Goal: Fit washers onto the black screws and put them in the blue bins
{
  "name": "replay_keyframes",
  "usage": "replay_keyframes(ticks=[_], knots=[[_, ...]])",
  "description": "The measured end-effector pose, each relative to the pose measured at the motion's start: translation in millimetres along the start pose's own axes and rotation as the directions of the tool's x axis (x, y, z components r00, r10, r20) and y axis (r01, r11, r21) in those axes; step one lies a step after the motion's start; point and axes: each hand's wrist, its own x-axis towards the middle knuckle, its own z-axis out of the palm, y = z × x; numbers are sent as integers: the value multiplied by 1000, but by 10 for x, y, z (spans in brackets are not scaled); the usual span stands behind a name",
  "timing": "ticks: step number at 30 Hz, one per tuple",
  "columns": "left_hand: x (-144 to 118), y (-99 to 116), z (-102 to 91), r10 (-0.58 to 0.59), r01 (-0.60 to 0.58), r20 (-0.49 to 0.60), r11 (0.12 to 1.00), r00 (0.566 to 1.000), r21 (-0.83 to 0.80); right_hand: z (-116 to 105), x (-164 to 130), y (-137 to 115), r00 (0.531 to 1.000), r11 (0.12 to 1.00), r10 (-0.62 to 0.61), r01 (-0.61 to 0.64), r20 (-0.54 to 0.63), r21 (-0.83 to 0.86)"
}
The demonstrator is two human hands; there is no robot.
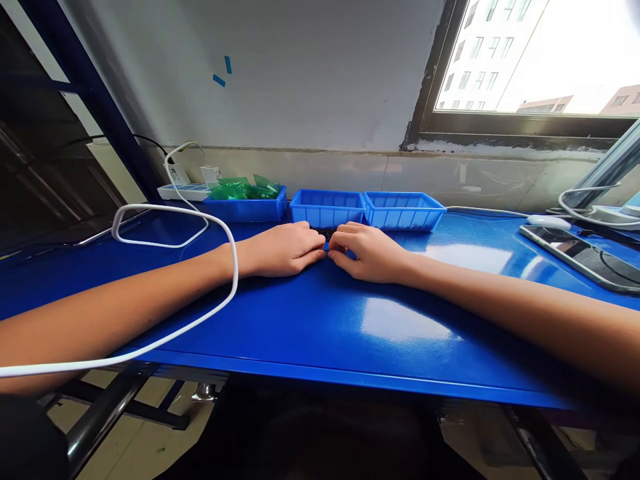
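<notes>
My left hand (284,251) rests on the blue table (280,327), its fingers pressed together and pointing right. Facing it, my right hand (371,253) has thumb and fingers curled into a pinch, the fingertips of both hands nearly meeting. Between and just behind the fingertips shows a small black thing (327,234), mostly covered by the fingers and too small to name. Right behind the hands stand two blue plastic bins, a middle bin (327,217) and a right bin (405,220).
A left blue bin (250,212) holds green plastic packets (243,189). A white cable (170,343) loops over my left forearm. Behind it lies a white power strip (183,193) with plugs. On the right lie a phone or tablet (585,257) and a white mouse-like object (549,222).
</notes>
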Motion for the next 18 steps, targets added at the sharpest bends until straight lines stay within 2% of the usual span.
replay_keyframes(ticks=[18], knots=[[-7,1,-1,10,-10,1,1000,1000,3,0,4,3,1000,1000,0,0,7,3]])
